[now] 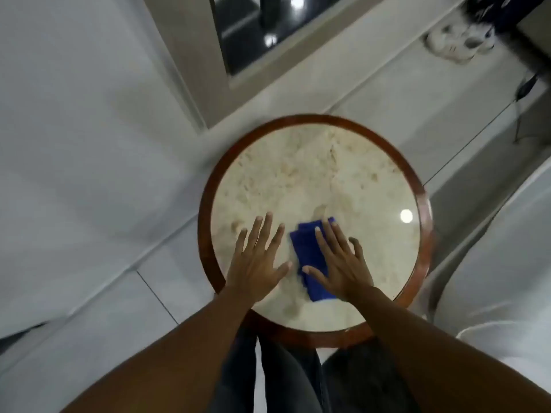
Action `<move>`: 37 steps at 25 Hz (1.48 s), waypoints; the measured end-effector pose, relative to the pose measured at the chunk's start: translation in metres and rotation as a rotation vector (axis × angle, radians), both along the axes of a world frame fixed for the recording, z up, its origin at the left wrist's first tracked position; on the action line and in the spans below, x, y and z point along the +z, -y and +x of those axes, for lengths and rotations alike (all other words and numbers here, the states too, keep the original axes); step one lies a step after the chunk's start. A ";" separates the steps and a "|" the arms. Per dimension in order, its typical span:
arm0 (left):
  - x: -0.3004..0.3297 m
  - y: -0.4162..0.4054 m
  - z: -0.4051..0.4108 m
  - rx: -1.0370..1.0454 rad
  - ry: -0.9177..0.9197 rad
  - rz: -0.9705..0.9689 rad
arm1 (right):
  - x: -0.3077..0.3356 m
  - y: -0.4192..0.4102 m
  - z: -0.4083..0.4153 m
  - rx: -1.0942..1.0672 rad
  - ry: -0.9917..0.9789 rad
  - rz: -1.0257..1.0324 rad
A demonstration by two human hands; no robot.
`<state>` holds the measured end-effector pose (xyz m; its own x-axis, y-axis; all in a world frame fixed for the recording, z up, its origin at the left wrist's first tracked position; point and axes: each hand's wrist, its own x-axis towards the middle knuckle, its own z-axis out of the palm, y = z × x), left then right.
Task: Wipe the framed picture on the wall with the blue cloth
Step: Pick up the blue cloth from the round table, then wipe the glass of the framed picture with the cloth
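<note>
A folded blue cloth lies on the round marble table top, near its front edge. My right hand rests flat on the cloth's right half, fingers spread. My left hand lies flat on the bare marble just left of the cloth, fingers apart, holding nothing. No framed picture shows in this view.
The table has a dark red wooden rim. A dark window with a pale frame sits at the top. White fabric-covered furniture stands to the right, pale shoes lie at the far right, and my dark trousers show below.
</note>
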<state>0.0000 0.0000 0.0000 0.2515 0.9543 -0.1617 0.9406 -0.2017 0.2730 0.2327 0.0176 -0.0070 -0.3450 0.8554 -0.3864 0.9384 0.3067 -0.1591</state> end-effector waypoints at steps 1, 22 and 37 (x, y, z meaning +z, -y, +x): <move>-0.024 0.000 0.007 -0.024 -0.017 -0.017 | -0.024 0.004 0.000 0.000 0.023 0.005; 0.138 -0.028 -0.058 -0.042 -0.163 0.304 | 0.126 -0.037 -0.103 -0.049 -0.584 0.430; 0.755 0.005 -0.299 0.445 -0.530 1.323 | 0.710 -0.092 -0.417 0.419 -1.458 1.200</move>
